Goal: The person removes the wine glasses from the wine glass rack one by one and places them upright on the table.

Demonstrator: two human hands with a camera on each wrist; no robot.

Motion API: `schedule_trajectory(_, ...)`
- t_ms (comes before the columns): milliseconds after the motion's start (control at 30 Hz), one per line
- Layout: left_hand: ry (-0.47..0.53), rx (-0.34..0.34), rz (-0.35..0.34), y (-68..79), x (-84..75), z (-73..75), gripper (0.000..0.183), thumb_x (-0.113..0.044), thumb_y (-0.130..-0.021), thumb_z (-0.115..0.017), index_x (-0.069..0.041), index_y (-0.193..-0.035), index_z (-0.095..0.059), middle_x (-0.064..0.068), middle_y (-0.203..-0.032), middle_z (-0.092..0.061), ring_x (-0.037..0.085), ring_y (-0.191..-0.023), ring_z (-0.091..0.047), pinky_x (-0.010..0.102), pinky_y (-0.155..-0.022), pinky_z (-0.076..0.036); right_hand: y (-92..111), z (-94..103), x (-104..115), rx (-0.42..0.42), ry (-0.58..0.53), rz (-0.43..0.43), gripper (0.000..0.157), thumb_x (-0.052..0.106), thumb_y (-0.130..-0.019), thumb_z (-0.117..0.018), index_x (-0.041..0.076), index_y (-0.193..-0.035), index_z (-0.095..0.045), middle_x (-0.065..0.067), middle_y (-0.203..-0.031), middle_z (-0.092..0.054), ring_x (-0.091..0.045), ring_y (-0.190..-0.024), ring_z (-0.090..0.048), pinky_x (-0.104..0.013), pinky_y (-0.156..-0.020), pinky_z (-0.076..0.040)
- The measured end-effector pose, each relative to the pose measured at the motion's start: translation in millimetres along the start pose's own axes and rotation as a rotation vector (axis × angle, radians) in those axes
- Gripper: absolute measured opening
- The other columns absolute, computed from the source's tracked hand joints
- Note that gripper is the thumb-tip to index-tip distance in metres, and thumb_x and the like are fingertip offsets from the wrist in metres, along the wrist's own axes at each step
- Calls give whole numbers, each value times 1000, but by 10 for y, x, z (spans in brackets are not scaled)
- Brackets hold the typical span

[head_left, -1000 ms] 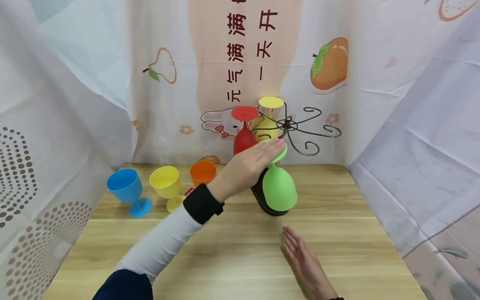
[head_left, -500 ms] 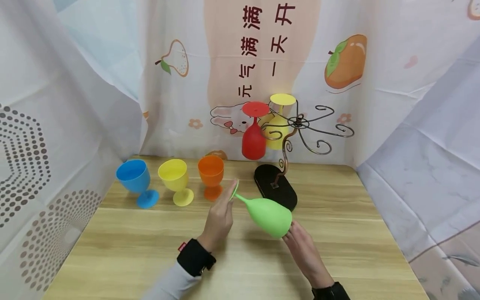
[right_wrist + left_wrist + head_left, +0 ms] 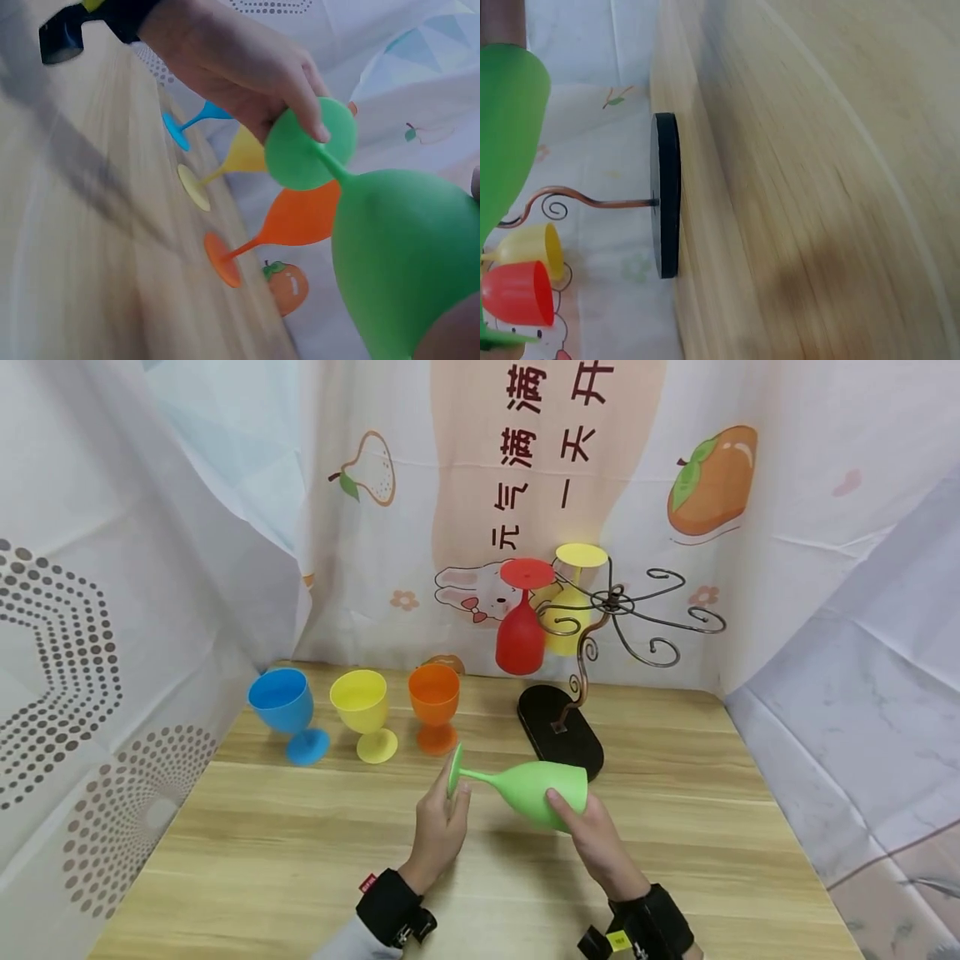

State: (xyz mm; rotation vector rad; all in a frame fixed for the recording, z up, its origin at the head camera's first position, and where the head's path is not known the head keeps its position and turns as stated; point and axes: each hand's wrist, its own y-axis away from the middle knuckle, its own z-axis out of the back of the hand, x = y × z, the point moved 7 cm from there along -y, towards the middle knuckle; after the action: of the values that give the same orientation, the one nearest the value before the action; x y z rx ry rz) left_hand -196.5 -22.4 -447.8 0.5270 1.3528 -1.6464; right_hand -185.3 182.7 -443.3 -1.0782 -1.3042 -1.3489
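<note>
A green plastic goblet lies sideways in the air between both hands, over the table front. My left hand pinches its round foot, the thumb on the stem side, as the right wrist view shows. At the other end my right hand grips the bowl near the rim, thumb on the near side. Behind them stands a wire goblet rack with a black base and curled arms. A red goblet and a yellow goblet hang upside down from its left side; the arms on the right hold nothing.
A blue goblet, another yellow goblet and an orange goblet stand upright in a row at the back left of the wooden table. Printed cloth hangs behind and along both sides.
The green goblet has come off the rack's near side, down and forward, tipping from upside down to sideways. My right hand has risen from the table and taken hold of its bowl.
</note>
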Motion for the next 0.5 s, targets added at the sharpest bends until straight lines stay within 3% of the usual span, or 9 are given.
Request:
schedule_trajectory(67, 47, 23, 35, 19, 23, -2, 54, -2, -94, -56, 2, -144, -39, 23, -144, -46, 27, -132, -46, 46, -101, -46, -11, 10, 49, 11, 38, 12, 38, 16, -96, -56, -5, -127, -51, 7, -102, -63, -3, -90, -60, -21, -81, -52)
schedule_trajectory(167, 90, 48, 74, 45, 52, -5, 57, -4, -92, -60, 0, -145, -39, 21, -146, -45, 30, -132, -47, 45, -101, -47, -32, 12, 138, 57, 109, 66, 37, 16, -96, -55, -6, -126, -52, -4, -107, -65, -2, -90, -61, -21, -81, -52)
schedule_trajectory(300, 100, 75, 62, 56, 57, 8, 60, -4, -89, -63, 0, -144, -40, 20, -143, -50, 30, -127, -54, 42, -98, -51, -60, -1, 279, 129, 231, 186, 33, 15, -98, -54, -8, -121, -56, -21, -109, -65, 0, -86, -60, -21, -78, -53)
schedule_trajectory(500, 160, 149, 90, 96, 121, 8, 56, -5, -90, -64, 4, -141, -42, 25, -134, -56, 35, -116, -62, 35, -92, -55, -124, -86, 515, 249, 433, 394, 25, 11, -97, -54, -6, -113, -61, -20, -98, -67, 1, -78, -56, -21, -70, -53)
